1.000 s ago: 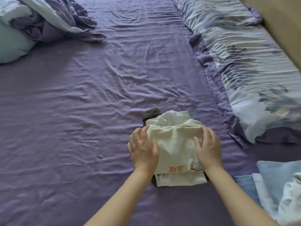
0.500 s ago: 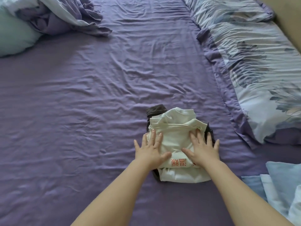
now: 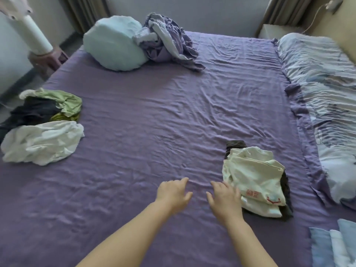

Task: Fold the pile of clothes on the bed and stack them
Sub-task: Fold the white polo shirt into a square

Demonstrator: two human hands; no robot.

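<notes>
A folded cream shirt (image 3: 254, 174) with red print lies on top of a folded dark garment (image 3: 236, 144), forming a small stack on the purple bed sheet (image 3: 163, 122) at the right. My left hand (image 3: 172, 192) and my right hand (image 3: 224, 198) hover over the sheet just left of the stack, fingers relaxed, holding nothing. At the bed's left edge lies a loose pile: a crumpled white garment (image 3: 42, 141), a dark garment (image 3: 32, 110) and a green one (image 3: 63, 103).
A pale blue pillow (image 3: 113, 44) and a bunched purple cover (image 3: 167, 43) sit at the far side. A patterned duvet (image 3: 327, 105) runs along the right. Light blue folded fabric (image 3: 335, 245) lies at the bottom right. A stool (image 3: 48, 58) stands beside the bed's left corner.
Both hands lifted off the folded cream shirt and moved left of the stack. The view swung left and up, bringing the loose pile into sight.
</notes>
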